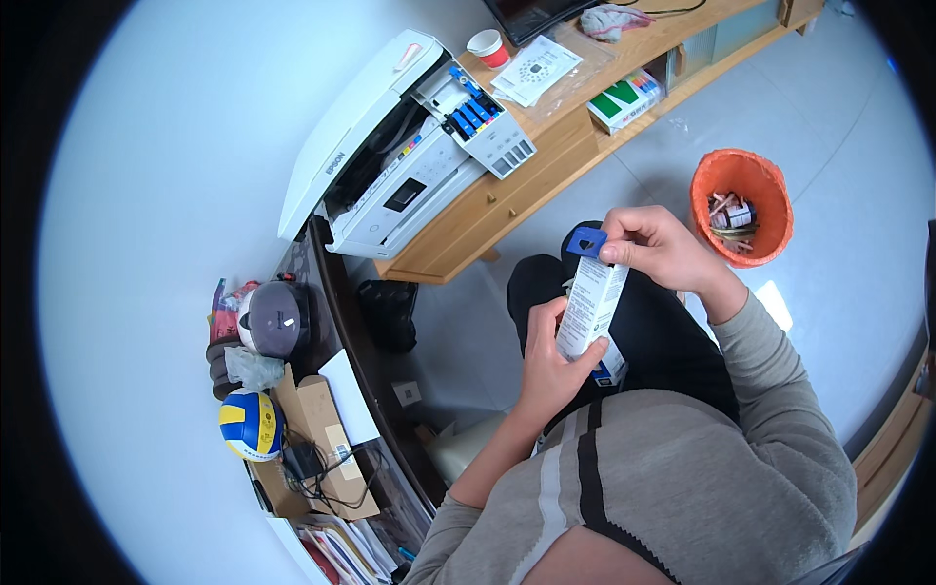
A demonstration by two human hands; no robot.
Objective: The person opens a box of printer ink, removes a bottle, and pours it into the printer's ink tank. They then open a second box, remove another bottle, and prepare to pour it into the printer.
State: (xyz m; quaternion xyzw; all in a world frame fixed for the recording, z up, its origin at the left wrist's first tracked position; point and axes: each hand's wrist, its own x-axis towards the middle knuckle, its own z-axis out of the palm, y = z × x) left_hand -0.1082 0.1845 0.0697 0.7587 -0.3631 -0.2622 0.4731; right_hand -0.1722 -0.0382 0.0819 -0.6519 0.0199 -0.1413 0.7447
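Observation:
My left hand (553,358) is closed around the lower part of a tall, narrow white carton (591,303) covered in small print. The carton stands tilted above my lap. At its top, my right hand (654,248) pinches a blue end flap (586,242) between thumb and fingers; the flap has a dark cutout. Whether the carton has anything inside cannot be seen. Behind my left fingertips, a second white and blue carton (610,363) lies on my lap, partly hidden.
A white Epson printer (409,183) with its lid raised and ink tank cover up stands on a wooden cabinet (548,146), beside a paper cup (488,48) and printed sheets (537,71). An orange waste bin (776,212) stands right. A dark desk (351,322) holds a helmet, a volleyball and cardboard.

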